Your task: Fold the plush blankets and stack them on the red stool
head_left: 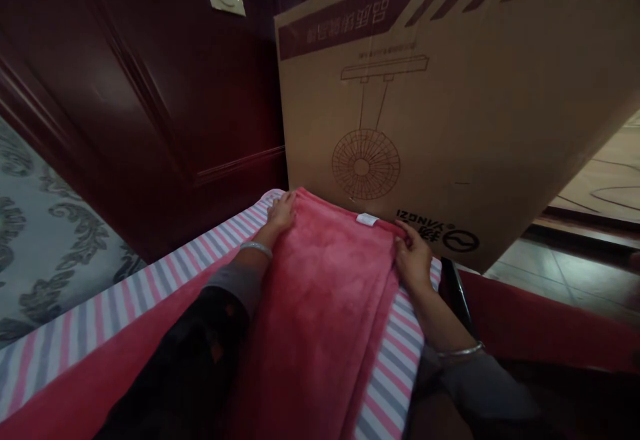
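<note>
A pink plush blanket (335, 280), folded in layers, lies lengthwise over a striped pink, grey and white cover (150, 290). At the blanket's far left corner rests my left hand (283, 212), fingers bent over the edge; what lies under the fingertips is hidden. My right hand (414, 257) pinches the far right corner, thumb and fingers closed on the fabric. Between the two hands, a small white label (367, 219) sticks out from the far edge. Each wrist wears a silvery bangle.
A large cardboard box (465, 113) printed with a fan drawing stands right behind the blanket's far edge. To the left is a dark red panelled door (165, 80) beside a patterned wall (55, 233). Pale tiled floor (550, 273) shows at the right.
</note>
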`<move>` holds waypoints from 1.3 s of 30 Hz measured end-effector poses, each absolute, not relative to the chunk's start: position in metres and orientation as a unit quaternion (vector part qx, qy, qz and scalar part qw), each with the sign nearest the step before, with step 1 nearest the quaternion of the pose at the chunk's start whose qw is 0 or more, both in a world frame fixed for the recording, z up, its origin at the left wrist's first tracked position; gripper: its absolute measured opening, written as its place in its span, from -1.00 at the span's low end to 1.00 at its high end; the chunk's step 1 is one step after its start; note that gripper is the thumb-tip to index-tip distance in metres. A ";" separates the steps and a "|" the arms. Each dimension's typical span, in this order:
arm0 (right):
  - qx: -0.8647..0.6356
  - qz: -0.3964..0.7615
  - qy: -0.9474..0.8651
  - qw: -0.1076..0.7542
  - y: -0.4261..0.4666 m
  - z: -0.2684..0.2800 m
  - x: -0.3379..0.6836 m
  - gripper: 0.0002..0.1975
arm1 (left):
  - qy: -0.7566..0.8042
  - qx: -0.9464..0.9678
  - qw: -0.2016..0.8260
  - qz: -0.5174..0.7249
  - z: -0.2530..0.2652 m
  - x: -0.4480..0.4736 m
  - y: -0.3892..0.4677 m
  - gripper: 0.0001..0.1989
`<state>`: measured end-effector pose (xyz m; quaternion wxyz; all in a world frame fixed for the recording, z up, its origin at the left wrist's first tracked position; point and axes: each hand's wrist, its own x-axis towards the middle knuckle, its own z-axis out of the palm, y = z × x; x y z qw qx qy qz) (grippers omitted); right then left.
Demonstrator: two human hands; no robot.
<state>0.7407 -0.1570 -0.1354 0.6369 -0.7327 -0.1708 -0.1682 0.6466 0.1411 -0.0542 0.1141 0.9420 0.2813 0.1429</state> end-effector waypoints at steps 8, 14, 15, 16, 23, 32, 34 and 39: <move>-0.754 -0.198 -0.144 0.610 -0.156 -0.146 0.751 -0.48 | 0.278 0.946 0.059 0.157 -0.063 0.632 0.117 -0.58; -0.775 -0.183 -0.143 0.588 -0.154 -0.145 0.753 -0.48 | 0.209 0.972 0.082 0.072 -0.047 0.585 0.093 -0.58; -0.781 -0.179 -0.142 0.581 -0.154 -0.143 0.753 -0.48 | 0.196 0.975 0.091 0.057 -0.046 0.569 0.086 -0.56; -0.789 -0.175 -0.140 0.573 -0.154 -0.141 0.752 -0.49 | 0.181 0.977 0.100 0.044 -0.045 0.550 0.076 -0.54; -0.819 -0.140 -0.131 0.540 -0.157 -0.130 0.743 -0.46 | 0.103 0.978 0.177 -0.023 -0.036 0.387 -0.040 -0.65; -0.831 -0.137 -0.141 0.520 -0.165 -0.110 0.722 -0.44 | 0.179 0.977 0.113 -0.039 -0.077 0.314 -0.125 -0.52; -0.835 -0.147 -0.136 0.512 -0.174 -0.109 0.712 -0.45 | 0.197 0.977 0.080 -0.028 -0.084 0.309 -0.126 -0.51; -0.860 -0.101 -0.132 0.482 -0.196 -0.113 0.687 -0.61 | 0.235 0.971 0.052 -0.013 -0.086 0.299 -0.134 -0.47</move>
